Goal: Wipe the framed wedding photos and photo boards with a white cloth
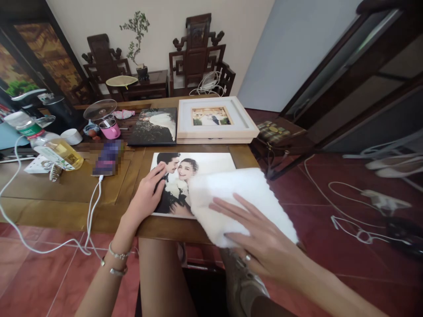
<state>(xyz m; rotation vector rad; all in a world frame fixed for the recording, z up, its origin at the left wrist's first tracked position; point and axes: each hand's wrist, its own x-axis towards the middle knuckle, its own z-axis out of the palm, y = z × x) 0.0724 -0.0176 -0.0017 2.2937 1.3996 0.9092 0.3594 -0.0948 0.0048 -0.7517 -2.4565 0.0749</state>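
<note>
white cloth (231, 181) across a photo panel (175, 187)

nearest, the right hand (261, 231) lies over the cloth with fingers stretched and parted; whether any fold is pinched beneath cannot be told. the cloth, fluffy with a wavy edge, covers the photo panel's right part and spills past the tabletop (112, 215). the left hand (148, 193) is opened out, fingers resting on the panel's left side. the panel, flat, smooth and rectangular, lies directly beneath that hand on brown wood, printed in black and white with two people.

farther left, a phone (107, 160) joins a white cable, near a clear plastic bottle (62, 152) of yellow liquid. behind sit a rounded pink mug (110, 130), a dark photo panel (153, 125) and a pale, deep-edged frame (211, 116). beyond stand carved dark-wood chairs (198, 50).
</note>
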